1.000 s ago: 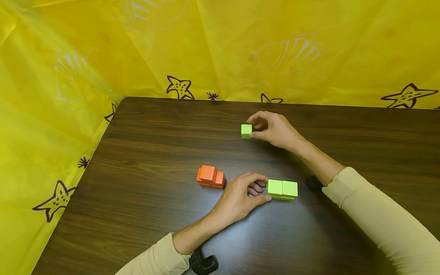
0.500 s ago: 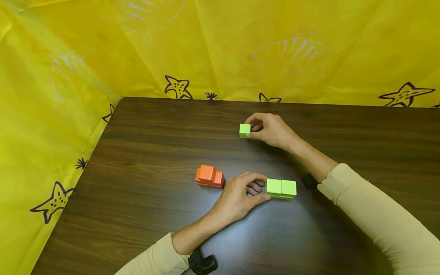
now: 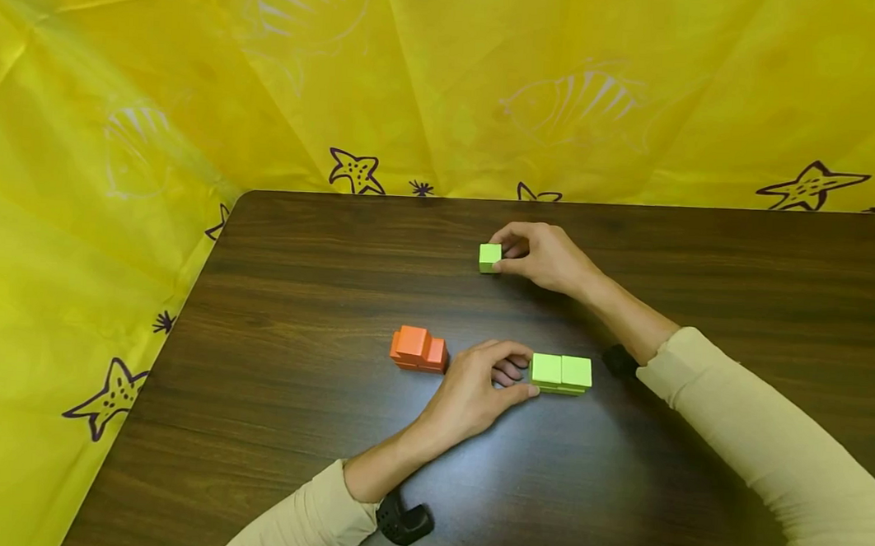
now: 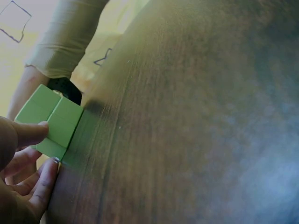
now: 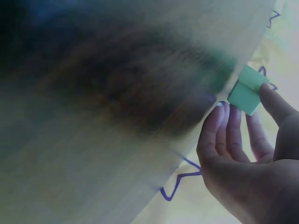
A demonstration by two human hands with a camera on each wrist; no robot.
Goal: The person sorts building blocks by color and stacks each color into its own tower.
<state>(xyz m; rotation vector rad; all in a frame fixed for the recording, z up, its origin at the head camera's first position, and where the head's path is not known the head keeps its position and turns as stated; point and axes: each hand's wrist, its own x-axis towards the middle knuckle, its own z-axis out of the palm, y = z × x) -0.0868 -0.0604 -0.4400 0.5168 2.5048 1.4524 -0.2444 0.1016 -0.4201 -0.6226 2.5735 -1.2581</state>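
Note:
Toward the back of the table, a small green block (image 3: 489, 258) sits between the thumb and fingers of my right hand (image 3: 553, 258), which pinches its right side. The right wrist view shows a seam across this green piece (image 5: 247, 91), with the thumb on its near face. Nearer the front, my left hand (image 3: 472, 390) holds the left end of a low stack of green blocks (image 3: 561, 374). In the left wrist view, the thumb lies on one face of the green stack (image 4: 60, 119) and fingertips touch its lower edge. The far side of each piece is hidden.
Just left of my left hand stands a stepped stack of orange blocks (image 3: 418, 350). The dark wooden table (image 3: 297, 257) ends at a back edge close behind my right hand. A yellow patterned cloth (image 3: 447, 84) hangs behind and at the left.
The view shifts slightly. Both hands keep their holds, and the green and orange blocks stay in place.

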